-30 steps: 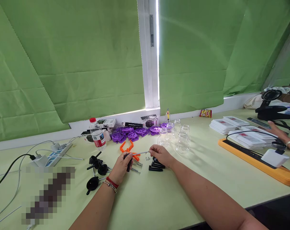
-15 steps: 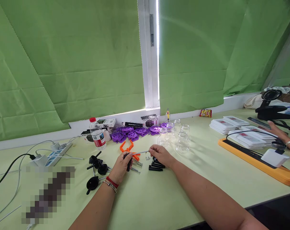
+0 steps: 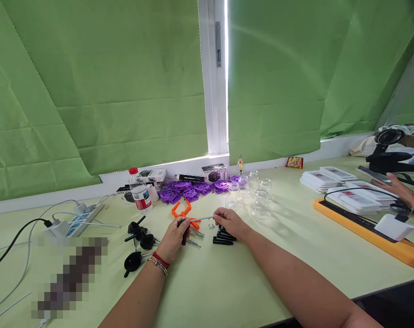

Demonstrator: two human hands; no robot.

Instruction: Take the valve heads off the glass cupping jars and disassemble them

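My left hand [image 3: 176,233] is closed around the black grip of a thin metal rod [image 3: 202,218], which points right. At the rod's far end, the fingertips of my right hand [image 3: 229,222] pinch together on its tip; any small part between them is hidden. Under and beside my right hand lie several black tubes [image 3: 222,242]. Tiny silver pieces [image 3: 211,226] are scattered between the hands. Several metal rods [image 3: 195,243] stick out past my left hand, near black knobbed parts [image 3: 132,261]. Just behind the hands sits an orange clamp-like part [image 3: 181,210].
Purple plastic parts [image 3: 201,188] and a red-capped bottle [image 3: 140,193] stand behind. Several clear glass jars [image 3: 261,207] are back right. Further right are white packs [image 3: 354,200], an orange bar [image 3: 367,232] and another person's hand [image 3: 398,189] with a phone. A power strip [image 3: 85,218] lies left.
Both my hands keep almost the same pose on the rod. At the right, the other person's hand and phone have shifted and tilted slightly.
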